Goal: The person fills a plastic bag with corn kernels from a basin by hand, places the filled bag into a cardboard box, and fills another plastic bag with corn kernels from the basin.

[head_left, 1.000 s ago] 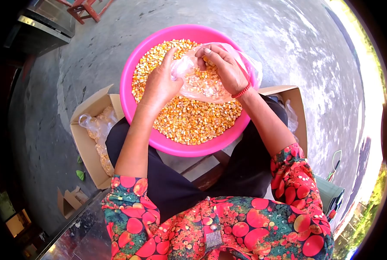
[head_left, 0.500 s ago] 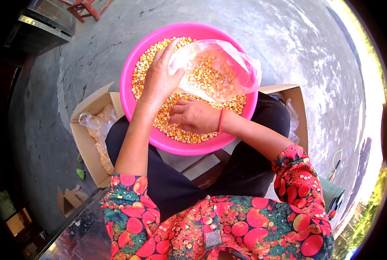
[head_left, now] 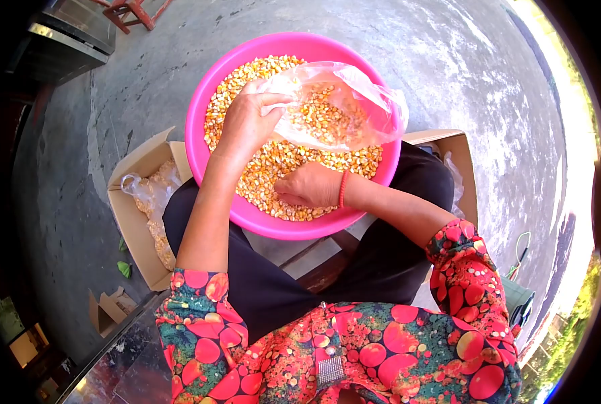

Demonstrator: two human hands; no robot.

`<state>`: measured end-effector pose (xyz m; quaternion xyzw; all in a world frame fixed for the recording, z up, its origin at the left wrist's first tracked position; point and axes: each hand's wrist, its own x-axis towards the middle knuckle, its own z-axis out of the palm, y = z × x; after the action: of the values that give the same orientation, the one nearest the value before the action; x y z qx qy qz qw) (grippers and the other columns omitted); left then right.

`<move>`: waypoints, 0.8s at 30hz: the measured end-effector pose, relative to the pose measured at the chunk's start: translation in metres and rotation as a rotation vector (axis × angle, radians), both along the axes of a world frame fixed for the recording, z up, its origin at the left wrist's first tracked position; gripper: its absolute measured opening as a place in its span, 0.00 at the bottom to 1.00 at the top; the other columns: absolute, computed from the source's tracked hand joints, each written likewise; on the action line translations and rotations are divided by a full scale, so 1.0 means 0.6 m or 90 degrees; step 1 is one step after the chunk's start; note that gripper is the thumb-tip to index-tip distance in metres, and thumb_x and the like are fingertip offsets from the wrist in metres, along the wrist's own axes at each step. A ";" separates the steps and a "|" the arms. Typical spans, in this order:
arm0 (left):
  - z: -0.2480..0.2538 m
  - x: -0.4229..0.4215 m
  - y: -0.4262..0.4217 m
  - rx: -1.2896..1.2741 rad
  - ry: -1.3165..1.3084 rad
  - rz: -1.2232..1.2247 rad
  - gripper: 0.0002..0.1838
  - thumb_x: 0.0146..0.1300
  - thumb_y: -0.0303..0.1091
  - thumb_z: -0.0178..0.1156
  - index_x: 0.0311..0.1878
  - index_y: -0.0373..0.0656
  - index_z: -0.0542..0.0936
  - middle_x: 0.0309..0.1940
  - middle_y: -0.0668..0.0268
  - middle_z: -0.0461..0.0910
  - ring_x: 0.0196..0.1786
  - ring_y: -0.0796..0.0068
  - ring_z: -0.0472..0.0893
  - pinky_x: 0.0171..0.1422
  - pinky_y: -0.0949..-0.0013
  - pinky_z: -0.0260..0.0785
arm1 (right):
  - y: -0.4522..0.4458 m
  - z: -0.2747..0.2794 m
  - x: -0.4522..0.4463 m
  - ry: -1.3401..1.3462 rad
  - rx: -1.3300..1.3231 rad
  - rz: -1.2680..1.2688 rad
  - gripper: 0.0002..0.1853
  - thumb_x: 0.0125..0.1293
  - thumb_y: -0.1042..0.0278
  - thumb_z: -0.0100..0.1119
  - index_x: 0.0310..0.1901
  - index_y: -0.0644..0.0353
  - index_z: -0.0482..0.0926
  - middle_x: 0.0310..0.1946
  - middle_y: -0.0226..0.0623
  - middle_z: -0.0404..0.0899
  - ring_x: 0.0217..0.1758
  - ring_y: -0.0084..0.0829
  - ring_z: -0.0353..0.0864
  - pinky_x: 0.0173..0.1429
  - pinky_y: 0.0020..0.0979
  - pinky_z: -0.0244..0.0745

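Here, two hands (head_left: 246, 120) (head_left: 312, 184) work at one basin (head_left: 283, 230) with one bag (head_left: 337, 111).

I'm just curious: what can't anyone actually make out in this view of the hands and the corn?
All in the head view:
- Fingertips of the right hand: hidden by the hand itself and perhaps the corn kernels; whether they hold any, I can't tell.
- Floor of the pink basin: covered by corn.
- Part of the right-side cardboard box: behind the right leg.
- Red stool: cut off by the top edge.
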<state>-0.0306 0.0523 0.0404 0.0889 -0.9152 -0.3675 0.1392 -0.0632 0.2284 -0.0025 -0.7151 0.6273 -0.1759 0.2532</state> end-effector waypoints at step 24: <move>0.004 -0.006 0.015 -0.121 0.162 0.029 0.17 0.50 0.15 0.54 0.42 0.40 0.83 0.50 0.55 0.77 0.53 0.55 0.77 0.58 0.61 0.69 | -0.009 0.115 -0.142 -0.104 -0.245 -0.463 0.06 0.56 0.70 0.60 0.34 0.61 0.79 0.24 0.39 0.79 0.23 0.32 0.79 0.30 0.30 0.73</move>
<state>-0.0341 0.0613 0.0431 0.0486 -0.9187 -0.2840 0.2703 -0.1484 0.2230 0.0666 -0.4648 0.7725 -0.4242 0.0850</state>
